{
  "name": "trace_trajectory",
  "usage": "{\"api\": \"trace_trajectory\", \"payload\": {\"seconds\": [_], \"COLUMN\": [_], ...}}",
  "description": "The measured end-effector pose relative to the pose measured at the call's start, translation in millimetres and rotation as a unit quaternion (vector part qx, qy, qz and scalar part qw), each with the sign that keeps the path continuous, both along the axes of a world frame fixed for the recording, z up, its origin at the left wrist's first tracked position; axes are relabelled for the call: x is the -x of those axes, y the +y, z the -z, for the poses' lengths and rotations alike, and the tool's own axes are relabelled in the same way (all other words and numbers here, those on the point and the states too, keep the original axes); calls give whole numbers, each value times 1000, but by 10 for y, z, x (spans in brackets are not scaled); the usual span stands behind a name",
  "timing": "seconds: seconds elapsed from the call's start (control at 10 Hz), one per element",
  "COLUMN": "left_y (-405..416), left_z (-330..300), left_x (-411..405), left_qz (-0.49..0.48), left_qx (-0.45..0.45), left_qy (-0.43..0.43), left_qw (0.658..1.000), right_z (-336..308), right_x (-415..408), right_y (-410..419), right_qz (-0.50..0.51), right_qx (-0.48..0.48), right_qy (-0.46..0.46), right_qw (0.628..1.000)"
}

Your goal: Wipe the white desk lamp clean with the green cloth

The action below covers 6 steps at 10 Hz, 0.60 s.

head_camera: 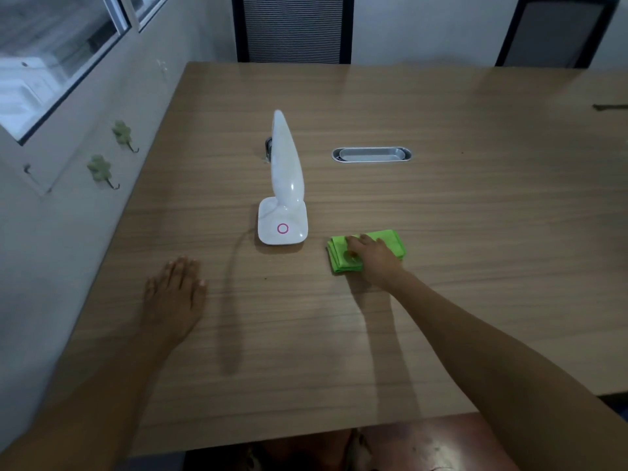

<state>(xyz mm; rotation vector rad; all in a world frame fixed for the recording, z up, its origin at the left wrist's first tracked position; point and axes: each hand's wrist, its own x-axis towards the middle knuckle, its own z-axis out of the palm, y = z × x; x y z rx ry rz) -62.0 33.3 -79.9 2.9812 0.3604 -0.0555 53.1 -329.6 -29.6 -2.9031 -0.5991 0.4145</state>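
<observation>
The right hand [372, 258] lies on the folded cloth [365, 249], fingers curled over it, though whether they pinch it I cannot tell; the left hand [175, 294] rests flat, fingers spread, near the surface's [441, 215] left edge; the lamp [283, 198] stands upright mid-surface, just left of the cloth.

Dim, soft indoor light with daylight from the window, wide-angle bend at the edges.

The window [57, 59], far up and left of the left hand [175, 294], is the brightest patch, washed out pale. A glossy highlight runs down the white desk lamp [284, 178], up and right of that hand, and its long soft shadow falls toward the viewer just right of the left hand. The right hand [373, 258] and forearm cast a faint shadow. Table [441, 215] edges bow; detail is soft throughout.
</observation>
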Motion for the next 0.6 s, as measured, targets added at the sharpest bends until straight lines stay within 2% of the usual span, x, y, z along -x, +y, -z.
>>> {"api": "trace_trajectory", "payload": {"seconds": [0.1, 0.2, 0.4, 0.5, 0.6], "left_y": [-1, 2, -4, -12, 14], "left_z": [-28, -30, -29, -70, 4], "left_x": [5, 12, -4, 3, -13], "left_qz": [2, 3, 0, 2, 5], "left_qx": [-4, -7, -4, -5, -2], "left_qy": [2, 4, 15, 19, 14], "left_qw": [1000, 1000, 1000, 1000, 1000], "right_z": [64, 221, 363, 327, 195], "right_x": [62, 144, 215, 230, 172], "right_y": [14, 28, 98, 166, 257], "right_qz": [25, 56, 63, 91, 144], "right_qx": [-49, -132, -23, -41, -151], "right_qy": [2, -37, -57, -30, -29], "right_qw": [998, 989, 996, 995, 978]}}
